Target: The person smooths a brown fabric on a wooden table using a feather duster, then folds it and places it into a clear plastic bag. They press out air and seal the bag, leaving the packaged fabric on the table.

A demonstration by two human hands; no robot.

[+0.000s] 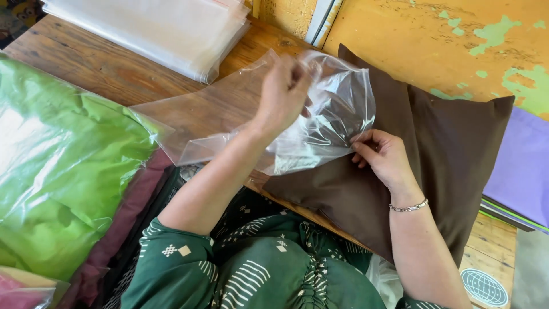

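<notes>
Bagging | left hand (pixel 283 94) pinches clear plastic bag (pixel 320 123) mouth, raised | right hand (pixel 382 153) pinches bag edge on brown cushion cover (pixel 452 154), wooden surface (pixel 114 74) | advice: spread mouth wide, slide cover's corner in flat.

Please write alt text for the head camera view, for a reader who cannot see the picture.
A person's left hand and right hand hold open a clear plastic bag over a folded brown cloth on a wooden table. A bagged green cloth lies to the left, a stack of clear bags behind, and a purple cloth at right.
</notes>
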